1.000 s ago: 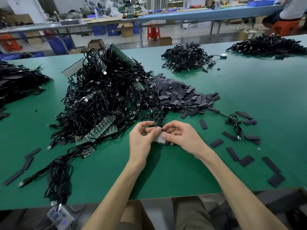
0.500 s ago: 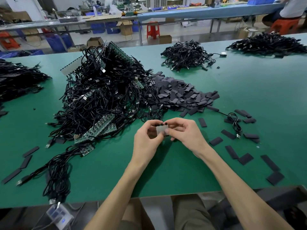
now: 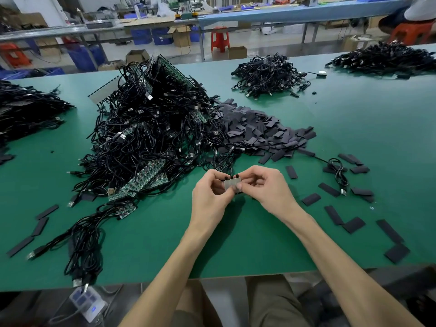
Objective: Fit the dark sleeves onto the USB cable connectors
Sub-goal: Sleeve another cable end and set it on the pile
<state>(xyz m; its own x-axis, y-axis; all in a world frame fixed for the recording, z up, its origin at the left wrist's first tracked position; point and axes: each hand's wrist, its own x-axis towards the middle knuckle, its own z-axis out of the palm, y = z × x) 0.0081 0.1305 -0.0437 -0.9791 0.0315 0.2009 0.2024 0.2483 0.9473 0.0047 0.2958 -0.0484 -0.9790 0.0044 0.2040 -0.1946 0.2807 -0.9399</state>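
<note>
Both hands were held just above the near middle of the green table [image 3: 354,119]. The left hand [image 3: 208,199] and the right hand [image 3: 269,188] were close together, and a small pale piece [image 3: 230,184] sat between them. Each hand pinched it with curled fingers, the left hand on its left end and the right hand on its right end and lower edge. Three little black bumps stuck up along the top edge of the piece, and they peeked out above the fingers. What lay under the piece was hidden by the hands. Just behind the hands was a big heap of USB cables [image 3: 146,128], all black and tangled, with green boards [image 3: 146,177] poking out of it. The heap of dark sleeves [image 3: 257,132] lay beside the cables, behind the right hand, and it touched the cable heap. More loose sleeves [image 3: 329,190] lay flat on the table to the right of the right hand, apart from it. One single cable [image 3: 339,172] lay curled up among them.
</note>
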